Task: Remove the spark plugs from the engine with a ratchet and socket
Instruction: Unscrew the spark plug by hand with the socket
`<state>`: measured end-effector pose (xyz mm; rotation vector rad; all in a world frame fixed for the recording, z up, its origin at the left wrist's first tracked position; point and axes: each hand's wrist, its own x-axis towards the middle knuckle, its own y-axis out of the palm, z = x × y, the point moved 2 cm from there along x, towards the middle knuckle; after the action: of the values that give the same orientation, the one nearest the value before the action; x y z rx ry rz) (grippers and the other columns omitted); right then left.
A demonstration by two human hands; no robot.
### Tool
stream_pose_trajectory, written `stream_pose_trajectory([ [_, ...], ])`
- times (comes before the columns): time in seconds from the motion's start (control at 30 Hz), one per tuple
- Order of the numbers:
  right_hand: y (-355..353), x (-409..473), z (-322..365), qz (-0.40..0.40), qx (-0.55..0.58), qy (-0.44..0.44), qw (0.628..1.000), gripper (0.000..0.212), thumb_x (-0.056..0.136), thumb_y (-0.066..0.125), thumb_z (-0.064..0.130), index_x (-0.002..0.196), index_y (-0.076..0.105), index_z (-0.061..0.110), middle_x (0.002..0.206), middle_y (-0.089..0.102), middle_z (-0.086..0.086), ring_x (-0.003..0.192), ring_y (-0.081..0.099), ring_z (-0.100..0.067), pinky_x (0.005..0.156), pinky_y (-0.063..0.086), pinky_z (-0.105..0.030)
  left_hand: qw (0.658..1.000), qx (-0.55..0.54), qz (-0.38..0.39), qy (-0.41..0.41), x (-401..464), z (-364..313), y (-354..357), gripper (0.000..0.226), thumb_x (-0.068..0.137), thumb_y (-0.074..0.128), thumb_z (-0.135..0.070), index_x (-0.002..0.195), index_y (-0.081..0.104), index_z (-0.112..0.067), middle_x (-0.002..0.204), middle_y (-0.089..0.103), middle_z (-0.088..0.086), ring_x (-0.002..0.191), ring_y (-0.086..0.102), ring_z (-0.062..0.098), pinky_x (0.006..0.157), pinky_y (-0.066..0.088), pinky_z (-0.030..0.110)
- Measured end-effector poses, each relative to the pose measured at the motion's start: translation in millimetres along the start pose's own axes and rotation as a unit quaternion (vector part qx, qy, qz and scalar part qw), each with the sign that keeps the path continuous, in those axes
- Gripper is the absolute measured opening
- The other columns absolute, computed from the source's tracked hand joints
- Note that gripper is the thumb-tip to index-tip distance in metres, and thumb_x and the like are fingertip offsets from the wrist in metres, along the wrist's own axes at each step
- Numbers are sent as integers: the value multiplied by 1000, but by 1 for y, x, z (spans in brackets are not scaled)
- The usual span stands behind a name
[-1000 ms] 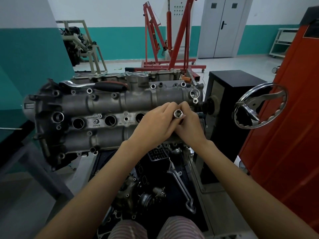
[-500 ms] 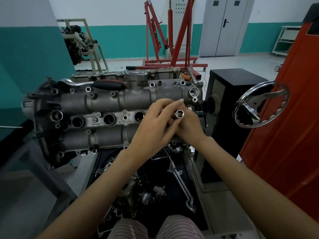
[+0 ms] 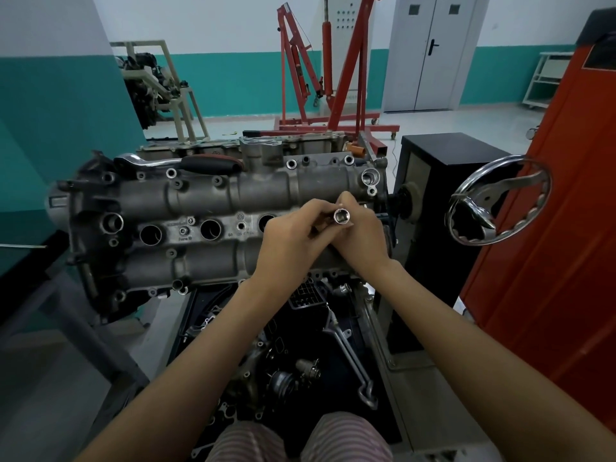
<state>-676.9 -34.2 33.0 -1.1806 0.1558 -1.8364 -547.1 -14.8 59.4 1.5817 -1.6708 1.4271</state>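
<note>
The socket (image 3: 341, 216) is held just right of the frame's centre, its open hex mouth turned up toward the camera, above the right end of the engine (image 3: 206, 208). It is a bright chromed tube, and what hangs below its mouth is hidden between the hands. It is pinched by the curled fingers of the left hand (image 3: 293, 236) from the left and by those of the right hand (image 3: 358, 238) from the right and beneath, so both hands are closed on it and neither is free.

The step in hand is judged to be the readying of the socket, perhaps its seating on an extension, though that joint cannot be seen. For it to be done well, the socket should be kept square to whatever it is pushed onto, and pressed until it is felt to lock before it is lowered into a plug well (image 3: 210, 229).

Three dark round wells are seen in a row along the middle of the grey cast cover, left of the hands; a fourth may be covered by them. The ratchet (image 3: 180, 162), with its dark handle, lies along the upper edge of the engine at the upper left, well apart from the hands, and would have to be fetched.
</note>
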Motion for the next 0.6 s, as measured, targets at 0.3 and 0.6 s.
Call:
stream_pose_trajectory([
  [0.3, 4, -2, 9, -77, -147, -52, 985, 15, 76, 53, 17, 68, 51, 4, 45, 50, -9, 39, 48, -28, 45, 25, -24, 999, 17, 15, 34, -1, 4, 5, 15, 80, 71, -11, 87, 63, 0, 84, 67, 8, 76, 64, 23, 65, 51, 36],
  [0.6, 4, -1, -5, 31, -67, -25, 997, 30, 88, 50, 32, 99, 51, 5, 71, 56, -1, 64, 54, -22, 54, 33, -32, 997, 48, 52, 28, 11, -2, 12, 19, 81, 71, -12, 93, 58, -7, 90, 55, -2, 83, 51, 10, 73, 47, 25],
])
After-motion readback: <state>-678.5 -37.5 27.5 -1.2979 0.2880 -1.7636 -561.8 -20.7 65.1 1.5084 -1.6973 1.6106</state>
